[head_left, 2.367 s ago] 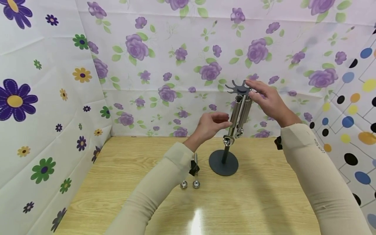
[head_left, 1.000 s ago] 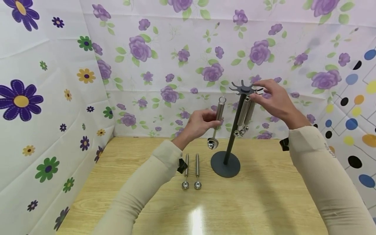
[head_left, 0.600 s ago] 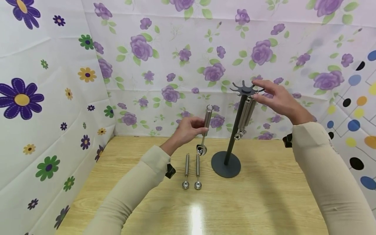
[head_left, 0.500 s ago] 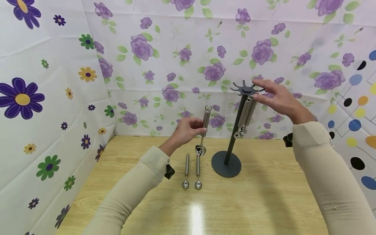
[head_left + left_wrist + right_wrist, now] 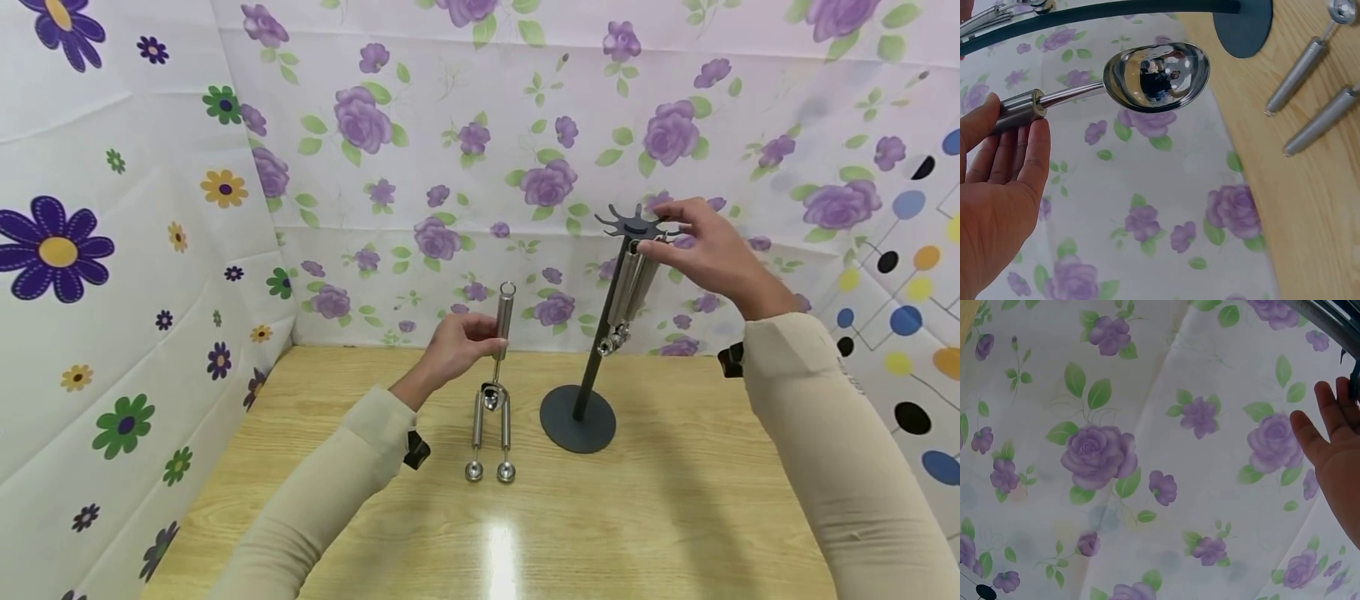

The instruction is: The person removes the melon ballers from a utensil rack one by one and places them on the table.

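Filling my lower view, the table (image 5: 420, 533) carries the stand (image 5: 591, 372), which I judge could tip if my right hand (image 5: 708, 254) shoves its hooked top; that hand's fingers (image 5: 1333, 414) are at the hooks, but I can't tell whether they grip. My left hand (image 5: 455, 343) pinches the scoop (image 5: 506, 321) by its handle, bowl down, above the table; slack fingers could drop it. Hung tools (image 5: 628, 292) crowd the right hand. Two small tools (image 5: 506, 427) on the table could block the scoop's lowering.

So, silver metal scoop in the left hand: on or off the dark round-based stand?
Off: left hand holds the silver metal scoop by its handle, top ring free, apart from the dark round-based stand.
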Demonstrator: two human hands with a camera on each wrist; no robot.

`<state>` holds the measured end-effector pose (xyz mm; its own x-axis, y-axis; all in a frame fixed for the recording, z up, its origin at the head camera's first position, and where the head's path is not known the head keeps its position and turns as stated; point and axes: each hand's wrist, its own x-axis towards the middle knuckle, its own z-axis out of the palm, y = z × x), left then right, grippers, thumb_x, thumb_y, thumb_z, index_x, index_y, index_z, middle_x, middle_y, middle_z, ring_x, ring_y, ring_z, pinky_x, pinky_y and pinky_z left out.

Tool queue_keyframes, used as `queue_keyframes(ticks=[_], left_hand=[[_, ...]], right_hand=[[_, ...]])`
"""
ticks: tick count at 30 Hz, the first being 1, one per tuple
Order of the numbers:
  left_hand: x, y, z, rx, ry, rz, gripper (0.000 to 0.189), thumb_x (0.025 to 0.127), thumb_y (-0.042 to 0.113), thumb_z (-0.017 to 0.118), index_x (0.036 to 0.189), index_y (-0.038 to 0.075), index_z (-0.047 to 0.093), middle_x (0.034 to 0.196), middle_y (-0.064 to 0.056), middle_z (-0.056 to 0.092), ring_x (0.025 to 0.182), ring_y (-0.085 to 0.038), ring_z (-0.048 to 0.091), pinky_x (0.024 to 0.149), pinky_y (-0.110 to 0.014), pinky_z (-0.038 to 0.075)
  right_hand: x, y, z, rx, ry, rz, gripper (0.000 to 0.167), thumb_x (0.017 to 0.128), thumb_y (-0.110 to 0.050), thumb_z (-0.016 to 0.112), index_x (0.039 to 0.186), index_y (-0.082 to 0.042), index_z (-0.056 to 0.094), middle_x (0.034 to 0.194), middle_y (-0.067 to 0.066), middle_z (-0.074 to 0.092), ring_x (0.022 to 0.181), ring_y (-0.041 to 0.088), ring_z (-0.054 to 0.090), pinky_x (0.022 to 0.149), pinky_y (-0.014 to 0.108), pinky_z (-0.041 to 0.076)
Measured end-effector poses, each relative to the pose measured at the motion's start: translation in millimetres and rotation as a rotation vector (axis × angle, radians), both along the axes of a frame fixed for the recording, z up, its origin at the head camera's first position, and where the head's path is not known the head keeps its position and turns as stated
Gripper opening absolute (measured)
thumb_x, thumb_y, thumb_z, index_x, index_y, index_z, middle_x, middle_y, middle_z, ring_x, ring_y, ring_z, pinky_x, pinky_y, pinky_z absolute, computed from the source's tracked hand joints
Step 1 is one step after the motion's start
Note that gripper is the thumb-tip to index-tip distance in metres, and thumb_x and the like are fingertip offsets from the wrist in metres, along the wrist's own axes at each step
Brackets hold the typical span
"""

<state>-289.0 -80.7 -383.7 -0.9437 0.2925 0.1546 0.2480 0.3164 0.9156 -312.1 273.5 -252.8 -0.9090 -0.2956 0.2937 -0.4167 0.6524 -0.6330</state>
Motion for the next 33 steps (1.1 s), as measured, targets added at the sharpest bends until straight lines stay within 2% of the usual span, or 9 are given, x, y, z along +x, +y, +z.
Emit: queue_keyframes(ticks=[6,10,14,16,19,25,28,31,33], left_hand=[[2.2,-10.2,-10.8,0.009,-0.035,0.032,0.024,0.090,0.007,0.076,0.112,-0.002,0.072,0.104,-0.014,0.072,0.094,-0.023,0.068,0.082,-0.035,0.058],[4.2,-14.9,-16.3,0.034,-0.065,0.040,0.025,0.090,0.007,0.076,0.113,-0.002,0.072,0.105,-0.014,0.071,0.095,-0.024,0.068,0.084,-0.038,0.058],[5.2,-19.4,-22.7,0.051,-0.095,0.047,0.027,0.090,0.006,0.076,0.115,-0.002,0.071,0.107,-0.014,0.071,0.095,-0.023,0.068,0.081,-0.034,0.059],[5.2,-21.6,-25.8,0.055,-0.105,0.054,0.028,0.090,0.006,0.076,0.116,-0.002,0.071,0.107,-0.014,0.071,0.095,-0.023,0.068,0.080,-0.033,0.059],[5.5,-24.3,-29.2,0.051,-0.105,0.058,0.028,0.090,0.007,0.075,0.117,-0.001,0.071,0.107,-0.013,0.072,0.095,-0.022,0.068,0.079,-0.032,0.059],[6.1,-29.1,-35.4,0.057,-0.108,0.056,0.029,0.091,0.009,0.076,0.117,-0.001,0.071,0.109,-0.014,0.071,0.097,-0.024,0.068,0.083,-0.038,0.058],[6.2,-31.8,-37.6,0.063,-0.116,0.066,0.029,0.091,0.009,0.075,0.117,-0.001,0.071,0.109,-0.014,0.071,0.098,-0.024,0.067,0.087,-0.043,0.057],[6.1,-34.1,-39.5,0.060,-0.119,0.081,0.028,0.091,0.009,0.075,0.117,-0.001,0.071,0.108,-0.013,0.072,0.097,-0.024,0.068,0.086,-0.042,0.058],[6.2,-35.4,-40.6,0.064,-0.126,0.091,0.027,0.091,0.008,0.074,0.116,-0.001,0.071,0.108,-0.014,0.072,0.097,-0.024,0.068,0.085,-0.040,0.058]], right_hand=[[-1.0,-6.2,-0.2,0.021,0.009,-0.014,0.075,0.097,-0.037,0.067,0.152,0.003,0.035,0.145,0.027,0.032,0.131,0.046,0.036,0.107,0.064,0.031],[-1.1,-1.3,-0.8,-0.010,0.021,0.064,0.065,0.102,-0.031,0.058,0.154,0.000,0.033,0.151,0.024,0.029,0.138,0.042,0.030,0.113,0.062,0.024],[0.0,6.7,-0.9,-0.078,-0.002,0.161,0.057,0.107,-0.027,0.045,0.157,-0.005,0.029,0.163,0.016,0.017,0.150,0.034,0.013,0.118,0.061,0.011],[-0.4,9.7,-0.9,-0.087,-0.015,0.189,0.056,0.108,-0.026,0.042,0.158,-0.006,0.029,0.165,0.014,0.016,0.152,0.032,0.010,0.119,0.062,0.010],[-0.9,12.1,-0.4,-0.067,-0.018,0.207,0.055,0.107,-0.024,0.044,0.158,-0.007,0.030,0.164,0.013,0.020,0.151,0.032,0.013,0.118,0.062,0.011],[0.7,12.2,1.1,-0.044,-0.051,0.199,0.057,0.105,-0.025,0.051,0.158,-0.015,0.031,0.164,0.008,0.022,0.151,0.032,0.016,0.119,0.057,0.016],[2.7,11.7,2.4,-0.011,-0.075,0.147,0.058,0.105,-0.030,0.054,0.158,-0.019,0.033,0.164,0.007,0.024,0.149,0.034,0.022,0.115,0.059,0.025],[3.5,10.8,3.3,0.019,-0.095,0.070,0.060,0.103,-0.039,0.057,0.156,-0.022,0.037,0.162,0.007,0.030,0.146,0.036,0.029,0.109,0.063,0.033],[3.4,9.8,3.9,0.027,-0.092,0.033,0.061,0.101,-0.041,0.060,0.155,-0.020,0.041,0.160,0.009,0.034,0.144,0.037,0.032,0.107,0.063,0.035]])
